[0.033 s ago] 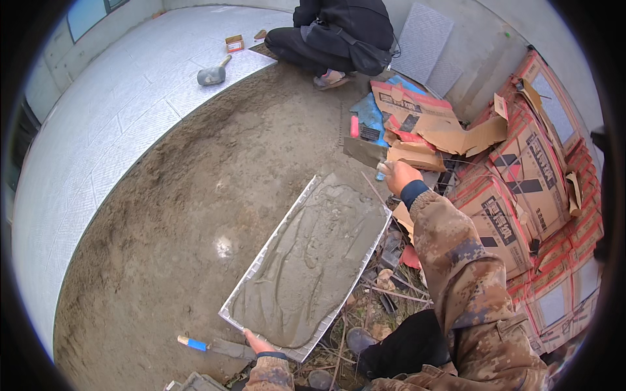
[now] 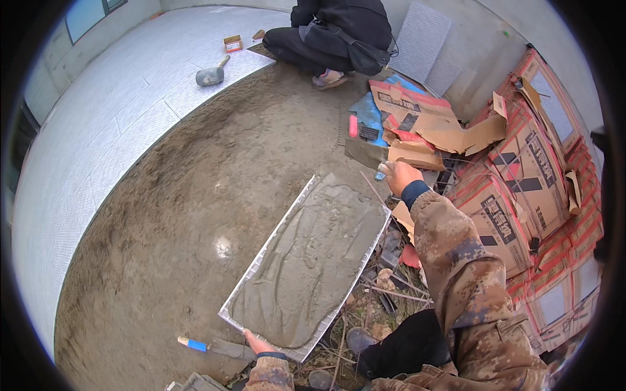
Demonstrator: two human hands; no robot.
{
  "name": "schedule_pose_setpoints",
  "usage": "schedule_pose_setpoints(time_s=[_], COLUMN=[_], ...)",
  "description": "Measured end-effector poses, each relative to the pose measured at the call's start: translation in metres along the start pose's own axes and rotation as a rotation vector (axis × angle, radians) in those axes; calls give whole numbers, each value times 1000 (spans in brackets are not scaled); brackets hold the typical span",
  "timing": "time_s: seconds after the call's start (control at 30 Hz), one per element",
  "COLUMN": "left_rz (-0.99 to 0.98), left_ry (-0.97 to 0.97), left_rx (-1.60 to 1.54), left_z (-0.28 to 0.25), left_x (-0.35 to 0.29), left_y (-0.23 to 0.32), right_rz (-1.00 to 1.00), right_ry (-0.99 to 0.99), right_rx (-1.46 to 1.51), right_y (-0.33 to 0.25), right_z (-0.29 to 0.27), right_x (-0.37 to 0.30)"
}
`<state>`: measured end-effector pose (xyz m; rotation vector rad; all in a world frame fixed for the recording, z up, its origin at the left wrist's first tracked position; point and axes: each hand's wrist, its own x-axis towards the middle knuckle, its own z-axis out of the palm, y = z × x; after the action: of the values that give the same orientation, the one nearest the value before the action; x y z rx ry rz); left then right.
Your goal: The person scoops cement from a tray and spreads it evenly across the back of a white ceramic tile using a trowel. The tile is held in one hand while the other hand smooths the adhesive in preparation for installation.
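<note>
A rectangular tile (image 2: pixel 233 298) with a pale rim lies tilted across the lower middle, its face covered in wet grey mortar (image 2: pixel 313 260). My left hand (image 2: pixel 258 343) grips the near edge, thumb on the rim and the other fingers hidden below it. Beyond the far right corner of the tile, my right hand (image 2: pixel 403 177) is closed round the handle of a trowel, whose flat grey blade (image 2: pixel 365 154) points away to the left, apart from the mortar. Beside my left hand rests a second trowel (image 2: pixel 193 343) with a blue and wooden handle.
Levelled grey screed (image 2: pixel 169 228) spreads left of the tile, bordered by laid pale tiles (image 2: pixel 91 156) carrying a mallet (image 2: pixel 210 76) and a small box (image 2: pixel 233 43). A person in black (image 2: pixel 332 36) crouches at the back. Torn cardboard (image 2: pixel 424 111) and stacked tile cartons (image 2: pixel 521 189) stand right.
</note>
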<state>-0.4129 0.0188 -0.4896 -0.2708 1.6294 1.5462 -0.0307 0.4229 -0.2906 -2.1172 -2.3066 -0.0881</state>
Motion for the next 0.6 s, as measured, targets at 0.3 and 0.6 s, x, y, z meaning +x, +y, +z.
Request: schedule_pose_setpoints(time_s=[0.3,0.6], left_rz=[25,93], left_ry=[-27,-20], left_rx=[-28,41], left_z=[-3,1], left_x=[7,-4], left_y=[-6,-1], right_rz=[-466,-685], right_ry=[253,273], right_rx=[-241,-513], right_y=[-46,-97], right_z=[-14,-8], right_x=[20,53])
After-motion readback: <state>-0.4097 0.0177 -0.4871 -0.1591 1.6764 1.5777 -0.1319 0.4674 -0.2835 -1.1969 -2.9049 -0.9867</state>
